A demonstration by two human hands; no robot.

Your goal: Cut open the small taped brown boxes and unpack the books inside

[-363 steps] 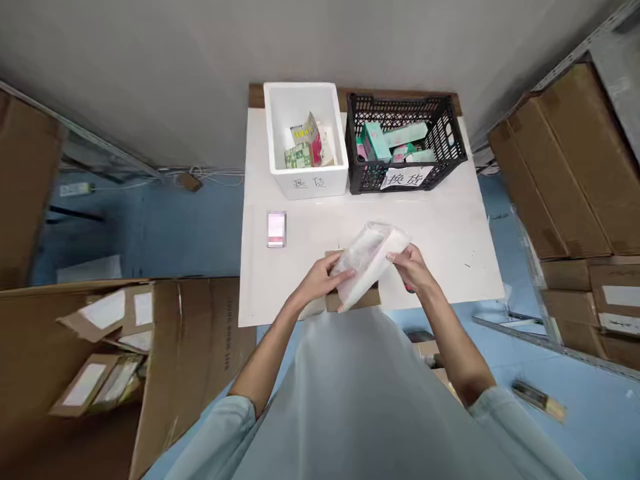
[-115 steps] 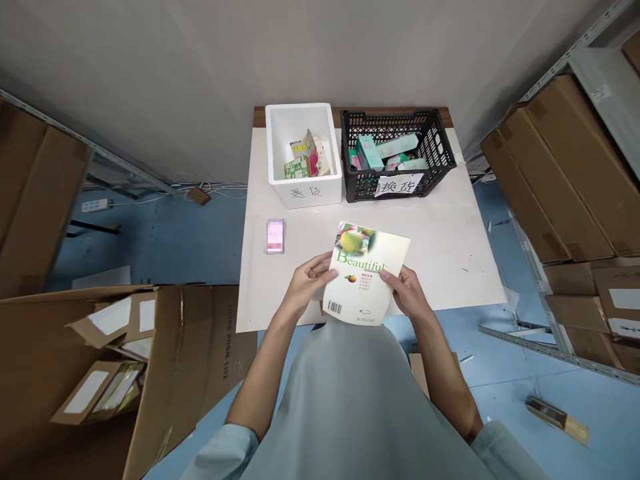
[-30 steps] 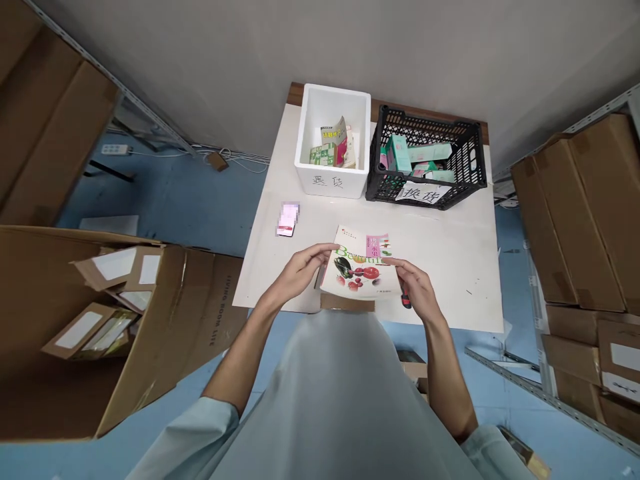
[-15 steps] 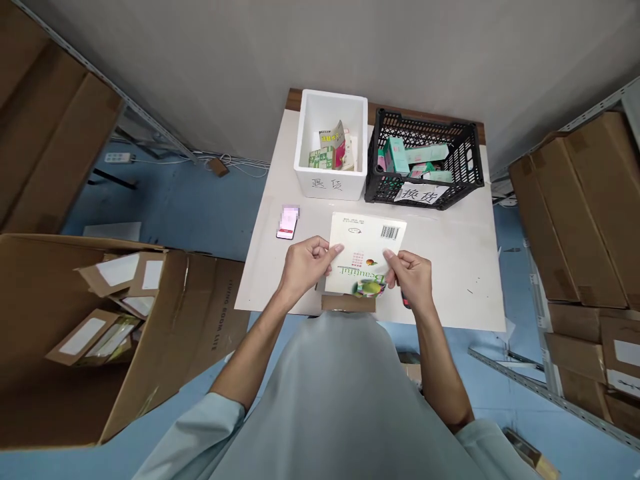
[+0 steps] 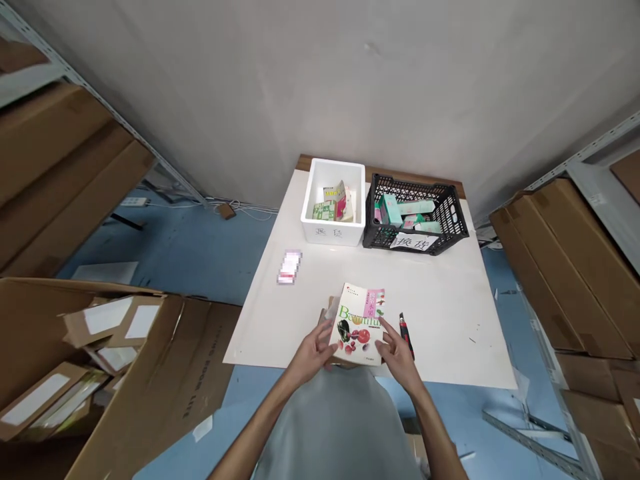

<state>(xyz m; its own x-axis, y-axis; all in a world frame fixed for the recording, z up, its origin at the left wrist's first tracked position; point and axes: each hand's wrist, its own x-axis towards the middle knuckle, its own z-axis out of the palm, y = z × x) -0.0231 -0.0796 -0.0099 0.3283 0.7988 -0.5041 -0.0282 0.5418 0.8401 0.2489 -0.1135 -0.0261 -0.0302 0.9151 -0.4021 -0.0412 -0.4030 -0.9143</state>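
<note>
A paperback book (image 5: 356,340) lies front cover up near the table's front edge, showing vegetables and the word "Beautiful". My left hand (image 5: 315,350) grips its lower left edge, thumb on the cover. At the right edge, my right hand (image 5: 397,350) holds the book with thumb and fingertips, the fingers a little apart. Under the book, a piece of brown cardboard (image 5: 326,319) shows at its left side; the rest is hidden. A red and black box cutter (image 5: 406,335) lies just right of my right hand.
At the table's back stand a white foam box (image 5: 334,235) with booklets and a black crate (image 5: 450,233) with mint-green boxes. A phone (image 5: 289,267), partly blurred out, lies on the left. A large carton (image 5: 200,360) of parcels stands left of the table; stacked cartons (image 5: 565,267) are at right.
The book has turned from its back cover to its front cover and come down closer to the table's front edge. Both hands moved with it. The camera view has tilted upward.
</note>
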